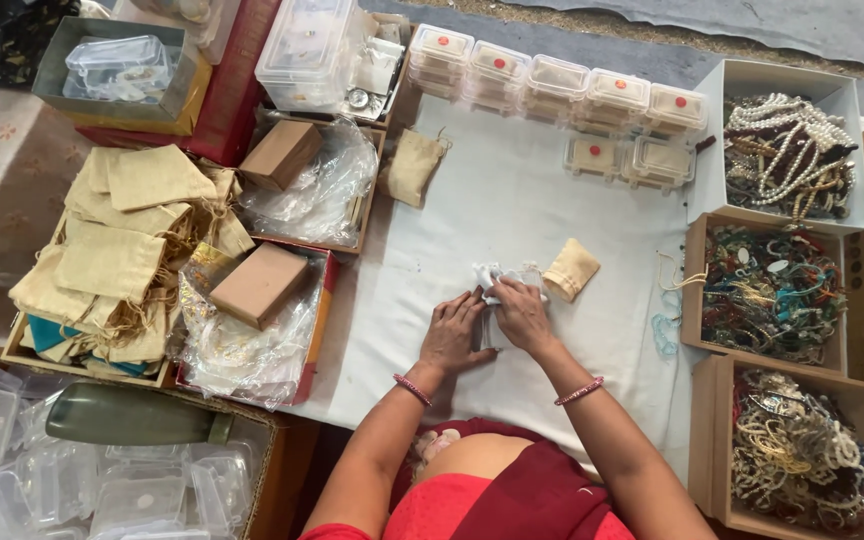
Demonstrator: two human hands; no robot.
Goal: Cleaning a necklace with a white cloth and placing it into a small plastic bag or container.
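Both hands rest together on a white cloth (512, 200), working a small clear plastic packet (497, 277). My left hand (452, 335) presses flat beside it, fingers pointing up towards the packet. My right hand (522, 312) grips the packet's crumpled top. A small tan drawstring pouch (571, 268) lies just right of the hands. Each wrist wears a pink bangle.
Three cardboard boxes of beaded jewellery (772, 290) line the right side. Stacked clear lidded boxes (552, 85) sit at the back. A pile of tan pouches (117, 250) and brown boxes (259, 284) on plastic lie left. Empty clear containers (72, 480) fill the lower left.
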